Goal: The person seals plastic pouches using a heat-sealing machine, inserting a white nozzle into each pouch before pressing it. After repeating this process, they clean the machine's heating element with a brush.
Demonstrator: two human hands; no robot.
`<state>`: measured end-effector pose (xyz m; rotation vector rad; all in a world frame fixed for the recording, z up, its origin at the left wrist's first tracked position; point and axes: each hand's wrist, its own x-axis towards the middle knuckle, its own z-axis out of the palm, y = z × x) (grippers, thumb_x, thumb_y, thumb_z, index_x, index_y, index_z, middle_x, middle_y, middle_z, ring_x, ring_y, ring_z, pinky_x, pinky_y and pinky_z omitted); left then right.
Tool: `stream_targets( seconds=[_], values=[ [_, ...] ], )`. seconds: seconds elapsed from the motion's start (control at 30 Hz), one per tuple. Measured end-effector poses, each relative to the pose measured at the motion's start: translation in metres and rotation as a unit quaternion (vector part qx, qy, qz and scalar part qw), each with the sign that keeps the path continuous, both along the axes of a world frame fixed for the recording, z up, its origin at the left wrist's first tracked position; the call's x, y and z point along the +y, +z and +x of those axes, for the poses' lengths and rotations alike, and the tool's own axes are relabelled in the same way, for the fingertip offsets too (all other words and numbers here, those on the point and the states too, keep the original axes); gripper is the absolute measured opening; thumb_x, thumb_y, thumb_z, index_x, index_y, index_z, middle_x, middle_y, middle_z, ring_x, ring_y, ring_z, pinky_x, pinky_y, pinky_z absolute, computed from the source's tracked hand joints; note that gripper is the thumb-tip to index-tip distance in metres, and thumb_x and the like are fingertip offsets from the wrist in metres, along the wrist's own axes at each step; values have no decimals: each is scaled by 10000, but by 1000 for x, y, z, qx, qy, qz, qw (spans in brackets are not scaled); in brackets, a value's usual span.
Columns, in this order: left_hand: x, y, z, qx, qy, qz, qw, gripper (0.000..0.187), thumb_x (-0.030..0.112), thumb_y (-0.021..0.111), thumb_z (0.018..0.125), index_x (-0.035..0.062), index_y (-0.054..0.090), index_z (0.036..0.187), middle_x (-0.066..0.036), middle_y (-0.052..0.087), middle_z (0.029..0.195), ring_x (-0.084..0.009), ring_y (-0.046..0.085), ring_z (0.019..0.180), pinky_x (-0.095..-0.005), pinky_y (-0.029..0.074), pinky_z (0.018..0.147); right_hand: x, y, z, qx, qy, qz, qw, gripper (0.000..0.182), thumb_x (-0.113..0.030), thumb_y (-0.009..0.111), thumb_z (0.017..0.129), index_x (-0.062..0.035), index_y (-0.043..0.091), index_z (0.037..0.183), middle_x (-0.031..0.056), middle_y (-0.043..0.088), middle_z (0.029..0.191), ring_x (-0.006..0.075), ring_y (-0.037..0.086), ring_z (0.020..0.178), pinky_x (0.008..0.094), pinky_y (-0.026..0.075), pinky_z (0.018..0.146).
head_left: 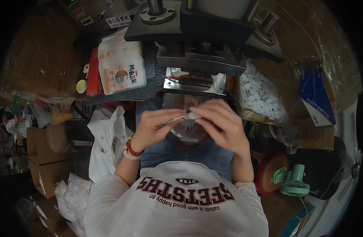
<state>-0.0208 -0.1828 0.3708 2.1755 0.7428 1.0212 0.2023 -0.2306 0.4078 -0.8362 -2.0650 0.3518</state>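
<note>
In front of my lap, my left hand [157, 121] and my right hand [223, 124] meet fingertip to fingertip. A small grey-white piece [192, 116] sits pinched between them, its kind too small to make out. My left fingers lie straight together with the thumb pressed underneath, and the right thumb and fingers close round the other side. Right below the hands, a container lined with clear plastic [185, 136] rests at my lap, its contents partly hidden by the fingers. Just beyond stands the press machine's shiny metal base [173, 85], with a thick steel plate [201, 59] above it.
A clear bag of small white parts [260, 93] stands right of the press. Printed pouches [122, 67] lie on a dark mat [150, 63] at the left. A blue foot-switch box [316, 94], a green fan [296, 181] and a white plastic bag [106, 142] surround me.
</note>
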Motion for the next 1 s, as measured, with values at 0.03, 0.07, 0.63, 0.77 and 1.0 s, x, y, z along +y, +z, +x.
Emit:
stream_targets(
  seconds=[0.03,0.07,0.63,0.77,1.0],
  values=[
    [1,-4,6,-6,-15,-103,995,188,58,678,799,29,710,983,-98,713,897,-186,681,715,-265,518,661,2,-1,1,26,-67,-34,997,430,-49,682,759,-9,587,1177,127,599,1098,292,584,970,343,500,807],
    [4,-16,15,-6,-15,-103,995,188,58,678,799,29,710,983,-98,713,897,-186,681,715,-265,518,661,4,-3,1,51,-133,-67,988,426,-58,686,777,-13,586,1189,132,605,1095,295,588,963,342,499,806],
    [82,-40,28,-32,98,-417,903,403,302,699,846,-7,630,1096,-83,681,1016,-188,647,925,-287,497,798,40,-85,115,-178,-474,-106,856,215,-142,621,834,-29,654,1014,142,638,959,335,566,939,426,430,854],
    [83,-46,-41,397,374,160,823,796,386,736,762,131,361,1417,-110,340,1482,-286,316,1370,-543,272,1059,35,-64,101,-32,-494,-66,866,172,-142,594,905,-25,626,1028,85,613,847,221,556,785,306,440,780],
    [39,-45,-72,224,239,-95,940,447,-46,603,670,102,675,1085,-60,675,1096,-266,621,1070,-336,499,870,3,-21,11,282,-222,-197,912,196,-6,653,862,-7,577,1042,15,565,860,70,516,773,203,413,692]
  ],
)
